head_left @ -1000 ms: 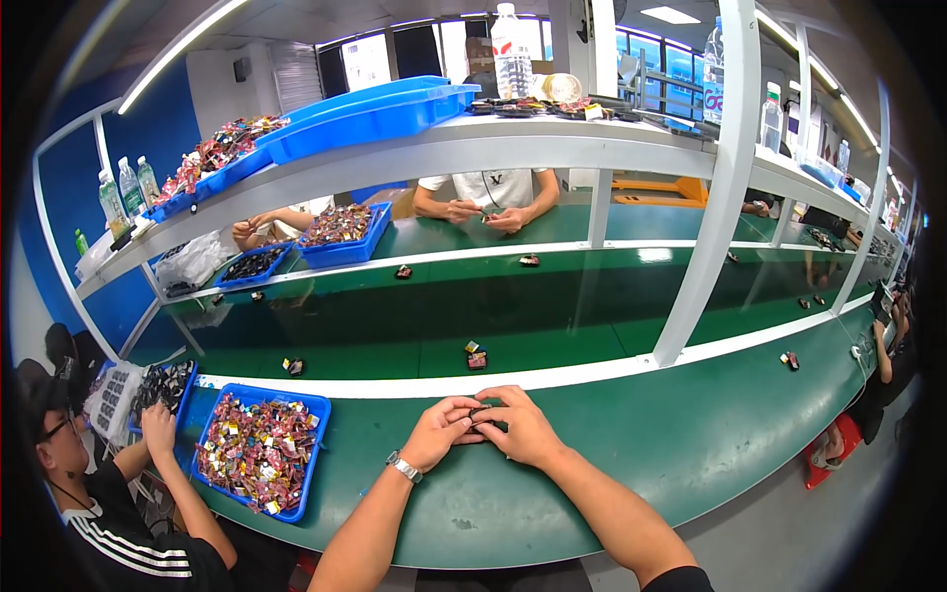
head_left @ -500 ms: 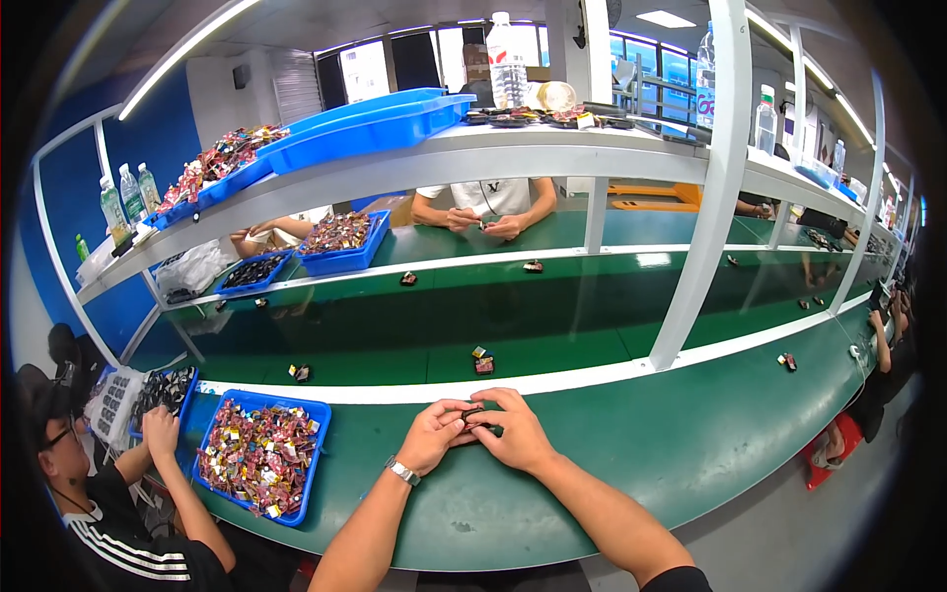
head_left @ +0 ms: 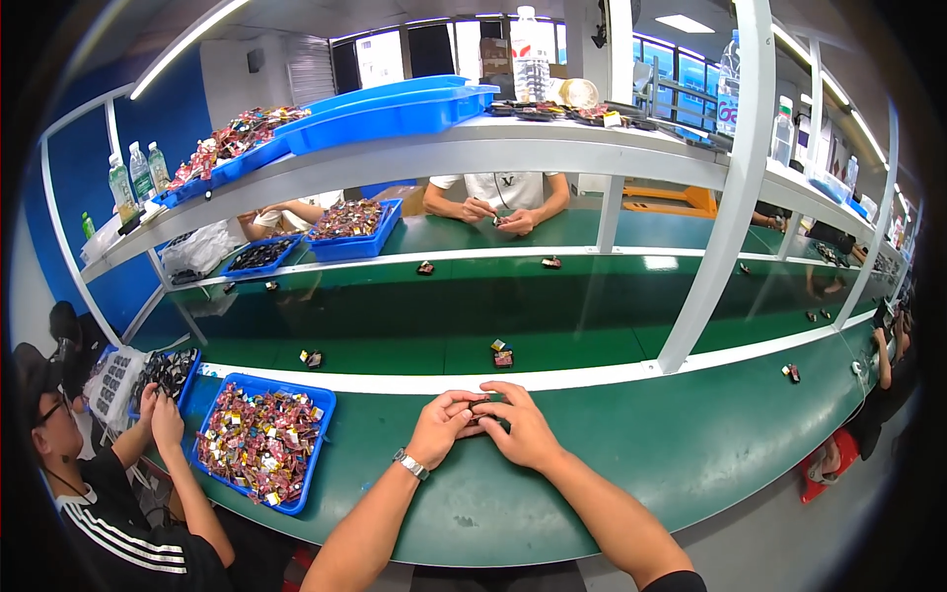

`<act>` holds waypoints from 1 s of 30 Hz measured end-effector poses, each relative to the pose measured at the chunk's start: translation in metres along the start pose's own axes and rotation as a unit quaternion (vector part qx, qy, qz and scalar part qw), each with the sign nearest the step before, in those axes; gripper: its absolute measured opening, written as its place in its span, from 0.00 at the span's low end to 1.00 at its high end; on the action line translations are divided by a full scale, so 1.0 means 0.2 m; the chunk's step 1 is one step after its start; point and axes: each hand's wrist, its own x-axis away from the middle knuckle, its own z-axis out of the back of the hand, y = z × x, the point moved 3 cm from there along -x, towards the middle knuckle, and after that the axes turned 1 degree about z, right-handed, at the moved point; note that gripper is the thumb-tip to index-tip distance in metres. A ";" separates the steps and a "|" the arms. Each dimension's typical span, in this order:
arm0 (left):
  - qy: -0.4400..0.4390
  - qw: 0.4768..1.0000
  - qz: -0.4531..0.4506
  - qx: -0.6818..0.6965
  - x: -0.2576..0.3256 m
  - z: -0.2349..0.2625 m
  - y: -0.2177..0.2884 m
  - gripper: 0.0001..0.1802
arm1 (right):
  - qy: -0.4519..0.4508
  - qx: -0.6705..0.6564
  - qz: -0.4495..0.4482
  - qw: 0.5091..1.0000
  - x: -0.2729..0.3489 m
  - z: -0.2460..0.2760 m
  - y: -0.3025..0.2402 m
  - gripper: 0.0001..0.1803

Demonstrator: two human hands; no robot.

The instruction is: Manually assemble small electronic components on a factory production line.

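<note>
Two bare forearms slanting in from the lower edge, converging above a smooth dark-green tabletop. Left hand, silver metal watch at its wrist: fingers curled, thumb and fingertips closed on one small dark-and-reddish piece, partly hidden. Right hand: back turned up, index finger arched, fingertips at the same piece; cannot tell whether gripping or merely touching. Held piece thus between both hands, near the long white rail. Beyond it, on the glossy green strip: two small clusters nearest the rail, a reddish cluster straight ahead, a dark cluster farther left. Left of the hands, one blue rectangular plastic tray, heaped with reddish, yellow and white parts, too many to count. At the left end of the white overhead shelf, three clear labelled bottles close together.
</note>
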 end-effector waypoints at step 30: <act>-0.009 1.000 0.028 0.004 0.00 0.00 0.00 0.13 | 0.022 0.210 0.172 0.962 -0.03 0.02 -0.04 0.13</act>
